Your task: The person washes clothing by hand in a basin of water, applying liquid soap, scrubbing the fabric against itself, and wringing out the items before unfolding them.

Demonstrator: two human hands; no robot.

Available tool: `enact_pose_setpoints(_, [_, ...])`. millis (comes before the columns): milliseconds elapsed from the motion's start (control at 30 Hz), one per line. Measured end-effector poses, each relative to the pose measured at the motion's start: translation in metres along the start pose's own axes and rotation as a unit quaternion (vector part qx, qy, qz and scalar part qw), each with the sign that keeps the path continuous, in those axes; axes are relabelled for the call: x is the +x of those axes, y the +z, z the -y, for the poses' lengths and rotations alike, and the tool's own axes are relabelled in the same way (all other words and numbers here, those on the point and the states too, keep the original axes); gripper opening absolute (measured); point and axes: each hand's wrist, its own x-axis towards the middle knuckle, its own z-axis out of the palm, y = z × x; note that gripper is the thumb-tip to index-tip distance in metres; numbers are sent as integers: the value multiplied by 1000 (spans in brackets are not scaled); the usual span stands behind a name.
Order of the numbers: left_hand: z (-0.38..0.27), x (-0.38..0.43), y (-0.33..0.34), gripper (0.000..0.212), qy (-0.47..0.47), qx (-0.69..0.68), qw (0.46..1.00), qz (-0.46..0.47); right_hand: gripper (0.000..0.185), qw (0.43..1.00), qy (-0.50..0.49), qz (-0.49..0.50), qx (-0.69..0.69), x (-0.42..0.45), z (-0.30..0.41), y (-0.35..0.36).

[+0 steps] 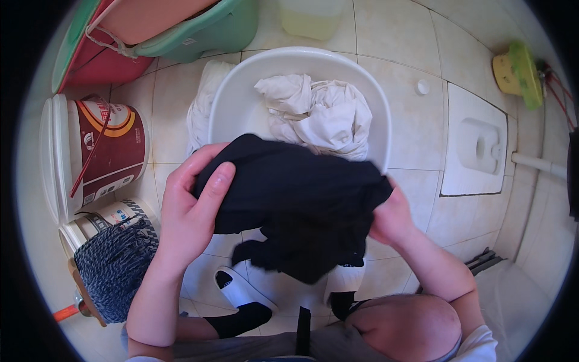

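Note:
A bunched black cloth garment [294, 190] hangs between my two hands, above the near rim of a white plastic basin [235, 95]. My left hand [194, 194] grips its left end, thumb on top and fingers behind. At the other end, my right hand [391, 212] holds a gathered edge, with its fingers partly hidden by the fabric. Inside the basin lies a crumpled heap of white cloth [334, 117]. More white cloth [208, 90] rests on the tiles against the basin's left side. The garment covers the basin's near edge.
At the left stand a lidded maroon-and-white bucket [117, 149], a second bucket [140, 217] and a blue string mop [113, 267]. Stacked plastic tubs [217, 36] lean at the upper left. A container of yellowish liquid [312, 20] is beyond the basin. To the right is a squat toilet [475, 145].

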Motion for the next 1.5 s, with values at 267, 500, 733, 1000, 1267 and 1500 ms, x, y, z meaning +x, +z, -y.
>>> enact_pose_setpoints(267, [42, -3, -24, 58, 77, 493, 862, 93, 40, 991, -10, -25, 128, 14, 12, 3])
enact_pose_setpoints(500, [69, -73, 31, 53, -224, -246, 939, -90, 47, 952, 111, -13, 285, -2, -21, 8])
enact_pose_setpoints(733, [101, -84, 68, 55, -309, -360, 860, -185, 48, 881, -245, 213, -343, -29, -44, 32])
enact_pose_setpoints(1000, [95, -117, 51, 44, -325, -572, 742, -132, 70, 940, 319, 121, 31, -50, -83, -13])
enact_pose_setpoints(1267, [134, -179, 102, 33, 108, 335, 929, 117, 74, 927, 173, 82, -324, -28, -66, 4])
enact_pose_setpoints(1500, [95, -61, 6, 29, -62, 79, 991, -88, 49, 650, -115, 234, -714, -34, -22, 15])
